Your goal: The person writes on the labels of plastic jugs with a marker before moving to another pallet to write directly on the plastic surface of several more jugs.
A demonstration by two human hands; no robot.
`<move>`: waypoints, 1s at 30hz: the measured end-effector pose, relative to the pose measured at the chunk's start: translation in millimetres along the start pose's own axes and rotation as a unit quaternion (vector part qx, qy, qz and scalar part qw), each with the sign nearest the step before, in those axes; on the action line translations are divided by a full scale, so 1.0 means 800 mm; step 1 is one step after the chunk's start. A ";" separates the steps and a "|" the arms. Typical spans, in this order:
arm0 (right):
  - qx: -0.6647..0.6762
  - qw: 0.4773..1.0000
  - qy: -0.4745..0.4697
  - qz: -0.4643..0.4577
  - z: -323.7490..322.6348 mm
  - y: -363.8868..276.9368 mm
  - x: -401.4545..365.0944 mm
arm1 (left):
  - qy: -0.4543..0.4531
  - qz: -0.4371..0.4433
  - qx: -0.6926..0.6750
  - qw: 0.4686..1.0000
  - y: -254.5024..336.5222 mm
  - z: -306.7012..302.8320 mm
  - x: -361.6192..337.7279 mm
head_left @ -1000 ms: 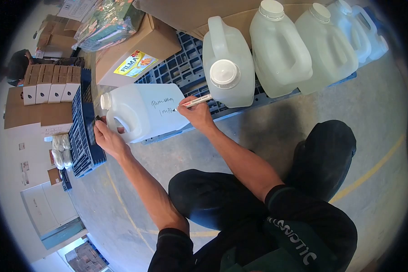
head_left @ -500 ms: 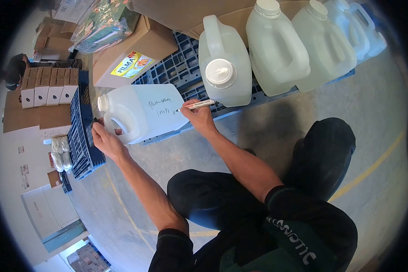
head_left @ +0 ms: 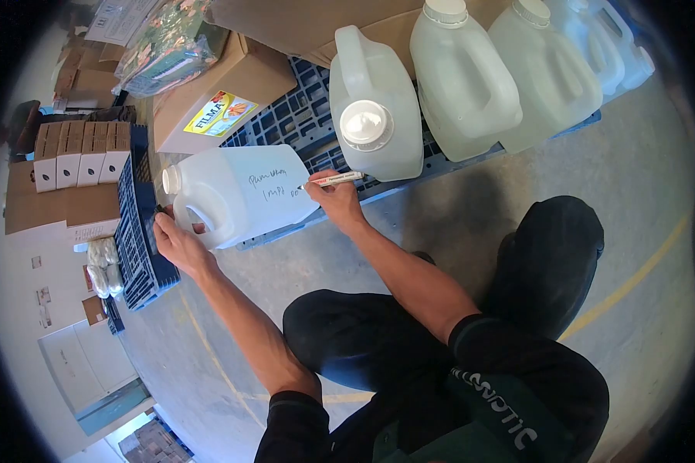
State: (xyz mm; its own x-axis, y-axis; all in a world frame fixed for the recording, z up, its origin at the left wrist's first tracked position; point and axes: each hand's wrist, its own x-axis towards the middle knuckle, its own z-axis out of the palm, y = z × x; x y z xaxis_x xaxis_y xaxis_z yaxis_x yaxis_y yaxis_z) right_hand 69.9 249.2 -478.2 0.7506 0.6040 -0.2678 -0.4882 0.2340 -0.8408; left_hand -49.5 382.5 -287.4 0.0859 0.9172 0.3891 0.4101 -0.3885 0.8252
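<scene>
A white plastic jug (head_left: 243,181) lies on its side at the front edge of the blue pallet, its cap facing left and dark handwriting on its upper face. My left hand (head_left: 181,243) is closed round the jug's handle, with a small dark object at the fingertips that I cannot make out. Pinched in my right hand (head_left: 338,202) is a white marker (head_left: 341,178), its tip at the end of the second written line. Just right of the marker stands a capped jug (head_left: 378,108).
More filled jugs (head_left: 471,85) stand along the blue pallet (head_left: 289,116) to the right. A cardboard box (head_left: 216,92) with a yellow label sits behind the lying jug. Small boxes (head_left: 81,154) and a blue crate (head_left: 143,231) are at the left.
Another character has appeared at the end of the second line of writing. The view has shifted slightly, and both hands keep their holds.
</scene>
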 end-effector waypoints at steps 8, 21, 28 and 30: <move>-0.045 0.999 0.004 0.020 -0.009 0.007 0.006 | 0.001 -0.017 -0.021 1.000 0.002 0.002 -0.001; -0.070 0.997 0.027 -0.012 -0.004 0.012 0.006 | 0.002 -0.005 -0.006 1.000 0.003 0.001 -0.001; -0.068 0.990 0.095 -0.082 -0.008 0.026 -0.011 | 0.006 -0.007 -0.013 1.000 0.003 0.004 -0.003; -0.064 0.993 0.087 -0.054 -0.015 0.027 -0.020 | 0.010 -0.004 -0.010 1.000 0.002 0.003 -0.003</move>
State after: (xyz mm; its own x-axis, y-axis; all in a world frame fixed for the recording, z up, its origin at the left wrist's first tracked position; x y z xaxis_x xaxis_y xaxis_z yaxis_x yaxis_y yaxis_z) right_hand 52.4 235.4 -497.2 0.8666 0.4375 -0.2401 -0.3478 0.1843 -0.9193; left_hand -46.5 380.1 -287.8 0.0640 0.9186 0.3900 0.3930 -0.3824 0.8363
